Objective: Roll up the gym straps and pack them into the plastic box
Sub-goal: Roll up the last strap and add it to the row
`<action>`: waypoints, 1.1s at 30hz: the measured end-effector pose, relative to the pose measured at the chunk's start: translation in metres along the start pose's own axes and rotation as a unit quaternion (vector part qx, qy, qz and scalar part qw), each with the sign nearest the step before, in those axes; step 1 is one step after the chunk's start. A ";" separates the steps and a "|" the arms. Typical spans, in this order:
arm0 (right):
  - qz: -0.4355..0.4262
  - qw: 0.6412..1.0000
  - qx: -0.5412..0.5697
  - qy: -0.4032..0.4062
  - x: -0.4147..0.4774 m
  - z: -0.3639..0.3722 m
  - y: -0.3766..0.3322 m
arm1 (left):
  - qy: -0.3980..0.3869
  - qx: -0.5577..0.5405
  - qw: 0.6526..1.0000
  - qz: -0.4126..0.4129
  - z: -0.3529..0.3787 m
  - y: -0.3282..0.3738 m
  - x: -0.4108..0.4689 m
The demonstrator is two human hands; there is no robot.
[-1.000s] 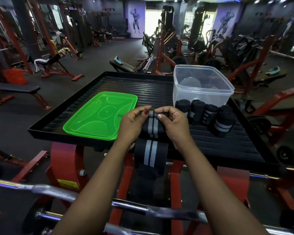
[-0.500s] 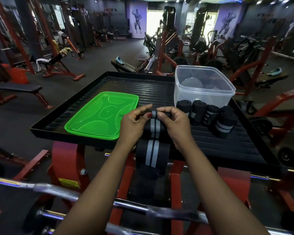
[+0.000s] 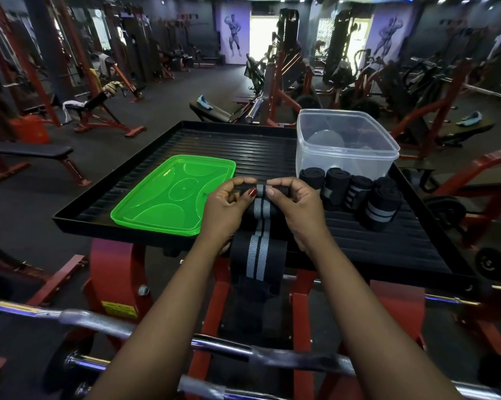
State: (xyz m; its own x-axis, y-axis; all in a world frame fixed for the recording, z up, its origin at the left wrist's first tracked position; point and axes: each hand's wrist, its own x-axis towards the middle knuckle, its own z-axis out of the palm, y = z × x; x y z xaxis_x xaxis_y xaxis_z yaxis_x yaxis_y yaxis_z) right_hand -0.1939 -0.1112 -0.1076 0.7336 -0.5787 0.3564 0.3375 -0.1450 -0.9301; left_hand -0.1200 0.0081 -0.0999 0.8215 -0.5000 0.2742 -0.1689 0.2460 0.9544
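A black gym strap with two grey stripes point(image 3: 258, 252) lies over the front edge of the black ribbed tray point(image 3: 243, 148) and hangs down toward the floor. Its far end is turned into a small roll. My left hand point(image 3: 229, 210) pinches the left side of that roll, and my right hand point(image 3: 295, 209) pinches the right side, thumbs nearly meeting at the stripes. Several rolled black straps point(image 3: 356, 192) stand in a row to the right. Behind them sits the clear plastic box point(image 3: 344, 145), open at the top.
A green plastic lid point(image 3: 174, 194) lies flat on the tray's left half. The tray rests on a red machine frame point(image 3: 113, 272). Chrome barbell bars point(image 3: 185, 342) cross below my forearms. Benches and red gym machines surround the spot.
The roll at the strap's far end has grown slightly as both hands turned it. My hands stay in the same place on the tray.
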 end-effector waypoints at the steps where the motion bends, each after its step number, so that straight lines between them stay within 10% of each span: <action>1: -0.008 1.000 -0.009 -0.002 0.000 0.000 -0.001 | -0.005 -0.010 1.000 -0.010 0.000 0.000 0.000; 33: -0.038 0.997 -0.057 -0.038 0.000 -0.002 -0.001 | -0.019 -0.033 0.999 0.000 -0.002 -0.002 0.002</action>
State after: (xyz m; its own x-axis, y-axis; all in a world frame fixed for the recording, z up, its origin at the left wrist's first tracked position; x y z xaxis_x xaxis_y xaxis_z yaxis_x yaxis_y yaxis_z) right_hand -0.1948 -0.1126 -0.1070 0.7523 -0.5013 0.4273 0.3277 -0.2779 -0.9030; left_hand -0.1168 0.0081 -0.1014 0.7998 -0.5315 0.2790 -0.1307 0.2995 0.9451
